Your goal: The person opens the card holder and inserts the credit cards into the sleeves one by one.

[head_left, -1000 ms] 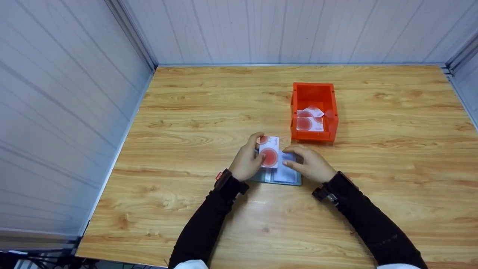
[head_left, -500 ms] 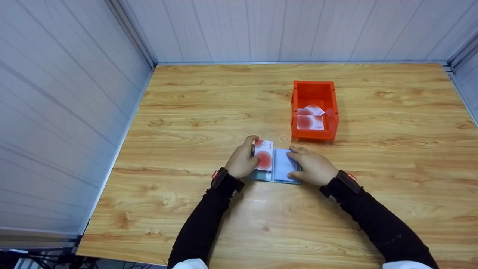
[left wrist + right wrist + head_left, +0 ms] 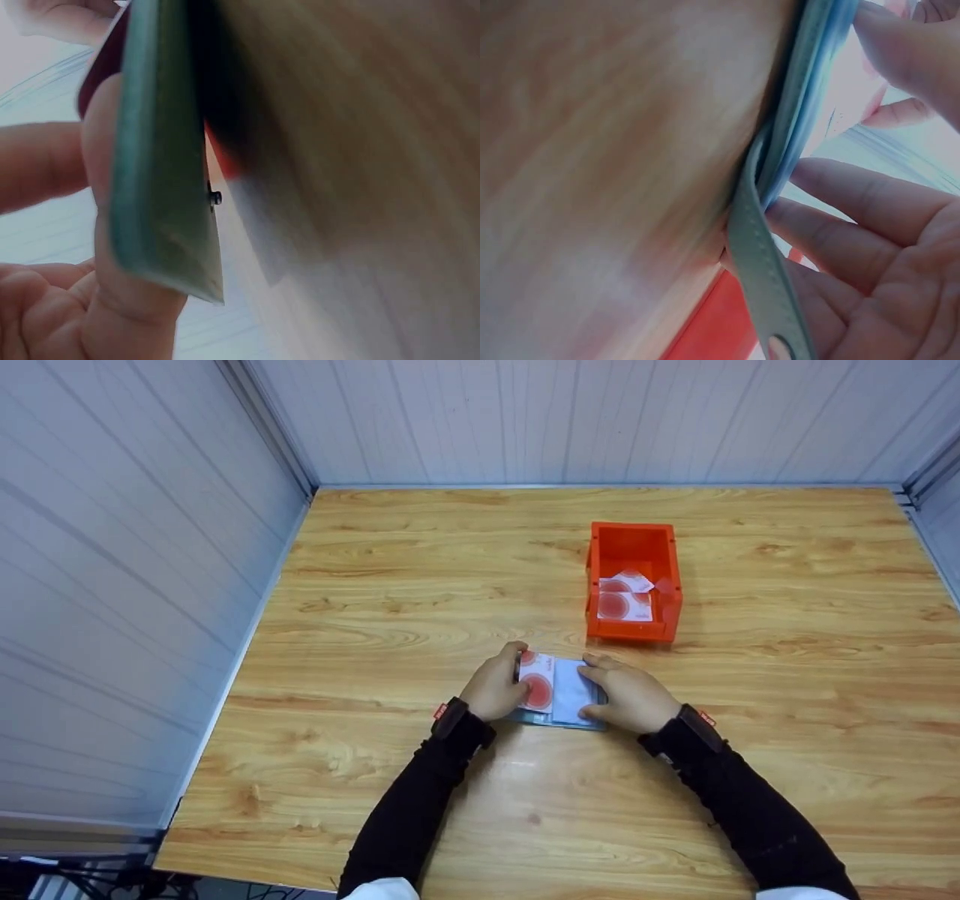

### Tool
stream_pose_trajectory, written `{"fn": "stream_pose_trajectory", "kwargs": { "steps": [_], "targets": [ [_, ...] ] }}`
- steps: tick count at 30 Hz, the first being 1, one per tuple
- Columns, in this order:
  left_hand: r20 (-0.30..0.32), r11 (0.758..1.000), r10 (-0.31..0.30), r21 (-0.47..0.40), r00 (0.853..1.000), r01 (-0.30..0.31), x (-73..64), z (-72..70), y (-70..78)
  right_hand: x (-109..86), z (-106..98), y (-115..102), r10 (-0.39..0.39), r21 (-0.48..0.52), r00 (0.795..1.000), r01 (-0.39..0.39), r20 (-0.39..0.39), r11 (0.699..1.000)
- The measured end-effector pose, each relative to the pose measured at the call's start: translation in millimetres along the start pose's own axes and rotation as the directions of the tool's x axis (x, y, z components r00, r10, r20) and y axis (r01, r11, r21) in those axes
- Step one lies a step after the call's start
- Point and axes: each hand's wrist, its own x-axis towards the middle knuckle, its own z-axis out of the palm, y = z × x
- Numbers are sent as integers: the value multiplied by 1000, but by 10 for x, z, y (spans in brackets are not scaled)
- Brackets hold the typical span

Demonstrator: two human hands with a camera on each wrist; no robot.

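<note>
A teal card holder (image 3: 534, 720) lies spread on the table, its pale blue sleeve pages (image 3: 571, 694) turned to the right side. My left hand (image 3: 495, 686) holds a white card with red circles (image 3: 537, 682) over the holder's left half, thumb on its face. In the left wrist view the teal cover (image 3: 172, 172) and its small metal stud are close to these fingers. My right hand (image 3: 634, 694) rests on the right-hand pages with fairly straight fingers, thumb near the lower edge. Below those fingers, the right wrist view shows the strap (image 3: 761, 255) with its snap.
An orange-red open bin (image 3: 634, 634) stands behind the holder, to the right, with several similar cards (image 3: 624, 606) inside. Pale panel walls (image 3: 570, 420) border the wooden table (image 3: 390, 660) at the back and sides.
My left hand has brought the card down and a little toward me over the holder, first left, then slightly back right. My right hand has settled onto the pages' right side.
</note>
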Motion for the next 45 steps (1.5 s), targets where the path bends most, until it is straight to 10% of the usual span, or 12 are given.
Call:
{"fn": "stream_pose_trajectory", "kwargs": {
  "steps": [32,45],
  "targets": [
    [18,997,-36,66,999,35,-28,54,49,-4,-2,10,-2,34,1000,2,-1,999],
    [23,988,37,151,999,-40,78,135,116,-21,7,0,-14,28,1000,15,-18,1000]
  ]
}}
